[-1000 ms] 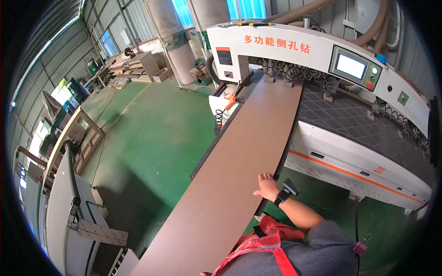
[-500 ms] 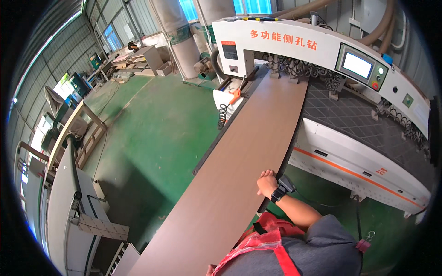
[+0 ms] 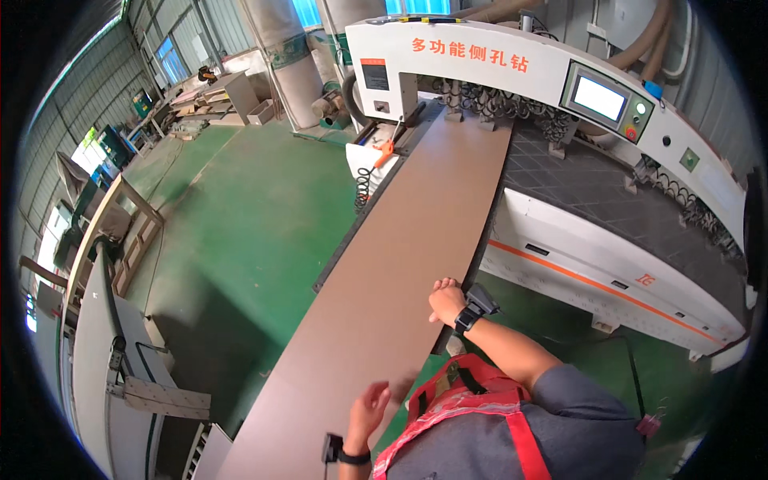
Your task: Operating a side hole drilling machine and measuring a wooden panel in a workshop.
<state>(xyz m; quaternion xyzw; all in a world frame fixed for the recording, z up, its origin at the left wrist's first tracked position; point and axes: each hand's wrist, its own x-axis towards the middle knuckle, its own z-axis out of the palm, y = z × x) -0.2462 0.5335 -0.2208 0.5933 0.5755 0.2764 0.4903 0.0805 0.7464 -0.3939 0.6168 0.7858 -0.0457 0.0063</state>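
Note:
A long brown panel (image 3: 392,240) runs from the lower edge up under the white drilling machine (image 3: 496,60), beneath its black hoses. At the panel's near right edge is my right hand (image 3: 446,302), its fingers curled in and touching the board. A black strap with a small device sits on that wrist. My left hand (image 3: 370,410) is over the panel close to my body, fingers loosely bent and apart from the thumb, holding nothing. Its wrist also carries a black device (image 3: 332,448).
A lit control screen (image 3: 598,98) is on the machine's front beam. Beside the panel's far left edge hang an orange air gun (image 3: 385,150) and a black coiled hose (image 3: 362,188). The dark bed (image 3: 576,172) extends right. Another machine (image 3: 120,352) stands at the left.
My left hand has come up into view over the panel. The view has shifted, so the machine and panel appear farther left; my right hand stays at the panel's edge.

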